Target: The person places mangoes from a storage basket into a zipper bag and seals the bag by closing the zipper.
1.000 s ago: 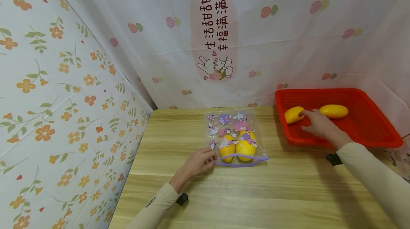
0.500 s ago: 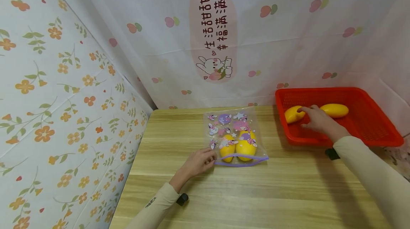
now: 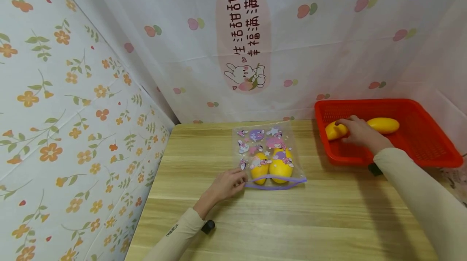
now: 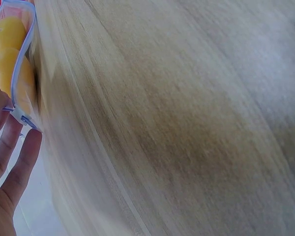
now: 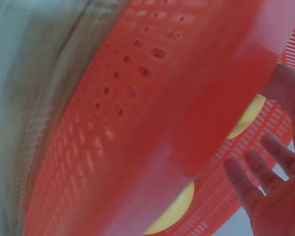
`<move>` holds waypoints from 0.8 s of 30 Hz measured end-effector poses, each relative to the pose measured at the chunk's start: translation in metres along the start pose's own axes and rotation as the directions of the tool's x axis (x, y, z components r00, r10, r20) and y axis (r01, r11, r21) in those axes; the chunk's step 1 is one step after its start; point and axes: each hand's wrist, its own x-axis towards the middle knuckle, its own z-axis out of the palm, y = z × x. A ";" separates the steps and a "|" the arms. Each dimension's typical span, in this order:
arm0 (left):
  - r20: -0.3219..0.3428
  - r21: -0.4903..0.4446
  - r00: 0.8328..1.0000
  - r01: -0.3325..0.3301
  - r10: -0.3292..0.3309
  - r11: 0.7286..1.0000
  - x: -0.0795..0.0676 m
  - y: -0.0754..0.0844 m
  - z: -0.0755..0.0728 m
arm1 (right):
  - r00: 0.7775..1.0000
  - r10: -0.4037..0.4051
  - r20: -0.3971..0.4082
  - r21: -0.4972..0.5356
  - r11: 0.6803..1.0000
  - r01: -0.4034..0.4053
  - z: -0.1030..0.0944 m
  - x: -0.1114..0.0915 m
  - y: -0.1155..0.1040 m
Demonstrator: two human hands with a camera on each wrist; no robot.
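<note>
A clear zip bag [image 3: 254,141] with purple edging and cartoon prints lies on the table, two yellow mangoes [image 3: 281,169] inside it. My left hand [image 3: 226,185] pinches the bag's near left corner; in the left wrist view its fingers [image 4: 27,162] are at the zip slider [image 4: 23,118]. Over the red basket [image 3: 430,147], my right hand [image 3: 361,133] reaches down with spread fingers beside the left mango [image 3: 335,131]. Another mango [image 3: 384,125] lies behind the hand. The right wrist view shows parted fingers [image 5: 258,169] and the basket wall hiding much of both fruits; contact cannot be told.
The wooden table [image 3: 226,228] extends in front of the bag. A white printed curtain [image 3: 175,70] hangs behind it, and a flowered cloth wall [image 3: 73,131] stands at the left. The basket's raised rim [image 3: 343,160] lies under my right wrist.
Inside the basket my right hand has shifted slightly left and away from me, closer over the left mango. My left hand and the bag stay in place.
</note>
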 end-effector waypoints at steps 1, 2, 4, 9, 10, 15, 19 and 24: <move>0.001 -0.001 1.000 -0.002 0.002 1.000 0.000 0.000 0.000 | 1.000 0.003 0.006 0.001 1.000 -0.003 0.000 0.002 0.001; 0.001 -0.001 1.000 -0.003 0.003 1.000 0.000 0.000 0.000 | 1.000 0.007 0.011 0.004 1.000 -0.008 0.000 0.003 0.001; 0.002 0.000 1.000 -0.005 0.005 1.000 0.001 0.000 0.000 | 1.000 0.013 0.019 0.006 1.000 -0.013 0.000 0.006 0.002; 0.003 0.004 1.000 -0.003 0.003 1.000 0.001 -0.001 0.001 | 1.000 0.013 0.027 0.005 1.000 -0.014 0.000 0.012 0.002; 0.004 0.003 1.000 -0.003 0.003 1.000 0.001 -0.001 0.001 | 1.000 0.015 0.026 0.006 1.000 -0.015 0.000 0.012 0.002; 0.000 0.003 1.000 -0.007 0.007 1.000 -0.001 -0.002 0.002 | 1.000 0.015 0.025 0.008 1.000 -0.015 0.002 0.014 0.003; -0.010 0.007 1.000 -0.011 0.011 1.000 -0.001 -0.002 0.003 | 0.999 0.022 0.030 0.007 1.000 -0.023 0.003 0.014 0.003; -0.017 -0.001 1.000 -0.014 0.014 1.000 -0.001 -0.004 0.004 | 1.000 0.026 0.014 0.011 1.000 -0.026 0.004 0.015 0.001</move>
